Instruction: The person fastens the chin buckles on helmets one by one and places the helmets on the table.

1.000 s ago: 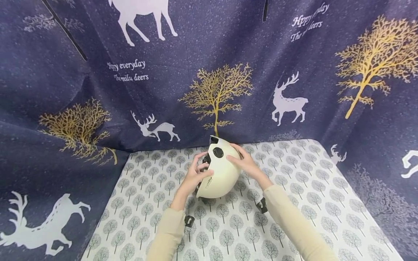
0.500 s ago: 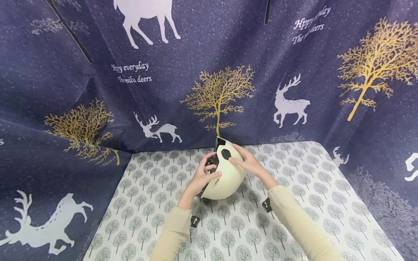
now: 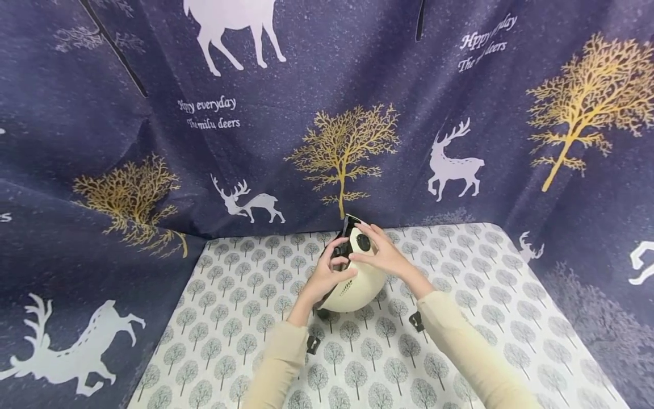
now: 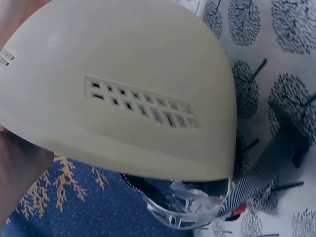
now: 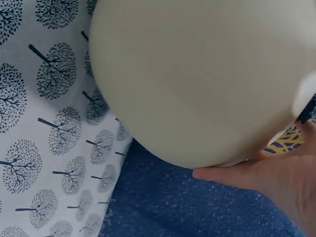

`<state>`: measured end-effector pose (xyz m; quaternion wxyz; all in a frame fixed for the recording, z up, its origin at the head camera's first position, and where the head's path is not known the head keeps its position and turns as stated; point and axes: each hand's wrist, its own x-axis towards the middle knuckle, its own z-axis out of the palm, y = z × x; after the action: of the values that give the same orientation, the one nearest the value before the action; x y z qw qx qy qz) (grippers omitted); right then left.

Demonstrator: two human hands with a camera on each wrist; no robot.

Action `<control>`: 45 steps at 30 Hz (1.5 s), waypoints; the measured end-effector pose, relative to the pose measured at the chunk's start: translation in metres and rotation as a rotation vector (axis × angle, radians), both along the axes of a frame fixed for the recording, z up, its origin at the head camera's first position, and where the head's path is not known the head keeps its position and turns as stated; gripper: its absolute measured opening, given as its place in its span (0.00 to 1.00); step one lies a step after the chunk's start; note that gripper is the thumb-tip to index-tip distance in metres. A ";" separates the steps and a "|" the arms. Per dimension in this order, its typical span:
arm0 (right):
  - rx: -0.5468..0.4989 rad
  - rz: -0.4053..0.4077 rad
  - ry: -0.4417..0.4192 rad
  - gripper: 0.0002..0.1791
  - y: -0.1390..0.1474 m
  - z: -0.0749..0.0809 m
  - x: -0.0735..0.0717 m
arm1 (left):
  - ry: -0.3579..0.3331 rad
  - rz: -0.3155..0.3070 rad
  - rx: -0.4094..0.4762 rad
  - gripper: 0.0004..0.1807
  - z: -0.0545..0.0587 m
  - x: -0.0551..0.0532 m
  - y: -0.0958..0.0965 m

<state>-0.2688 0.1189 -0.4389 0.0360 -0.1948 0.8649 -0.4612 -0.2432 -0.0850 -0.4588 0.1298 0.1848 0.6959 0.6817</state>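
A cream helmet [image 3: 357, 289] is tilted on its side above the table, its dark inside turned to the left. Gripping its left rim is my left hand [image 3: 327, 278], thumb on the outer shell and fingers at the inside edge. My right hand [image 3: 385, 258] holds the upper right part, thumb and fingers on either side of a round black disc [image 3: 363, 242]. Slotted vents [image 4: 140, 101] and a dark webbing strap [image 4: 264, 168] show in the left wrist view. A clear plastic piece [image 4: 173, 217] sticks out below the rim there. In the right wrist view, fingers touch the smooth shell [image 5: 197, 79].
A white cloth with printed trees covers the table [image 3: 230, 341]. Dark blue curtain [image 3: 286, 79] with deer and golden trees hangs directly behind the table and along both sides. Small black fittings [image 3: 416, 321] sit by both wrists.
The helmet has shifted a little right and turned slightly. My left hand has moved right with it, while my right hand has slid toward the rim, around the black disc.
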 end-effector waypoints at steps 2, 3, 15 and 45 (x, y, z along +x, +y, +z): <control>0.005 -0.004 -0.012 0.46 0.000 0.001 0.001 | -0.003 0.000 -0.007 0.44 0.004 0.003 0.001; 0.004 -0.003 -0.015 0.46 0.000 0.001 0.001 | -0.002 0.004 -0.009 0.43 0.006 0.004 0.002; -0.082 -0.005 -0.038 0.39 0.005 -0.004 -0.007 | -0.073 -0.007 -0.030 0.42 -0.013 0.002 0.001; -0.375 -0.101 -0.096 0.33 0.003 -0.021 0.003 | 0.083 0.077 -0.154 0.38 -0.009 0.021 -0.032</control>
<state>-0.2658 0.1223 -0.4598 0.0170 -0.1323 0.7697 -0.6243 -0.2224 -0.1169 -0.4675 0.0885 0.1755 0.7577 0.6224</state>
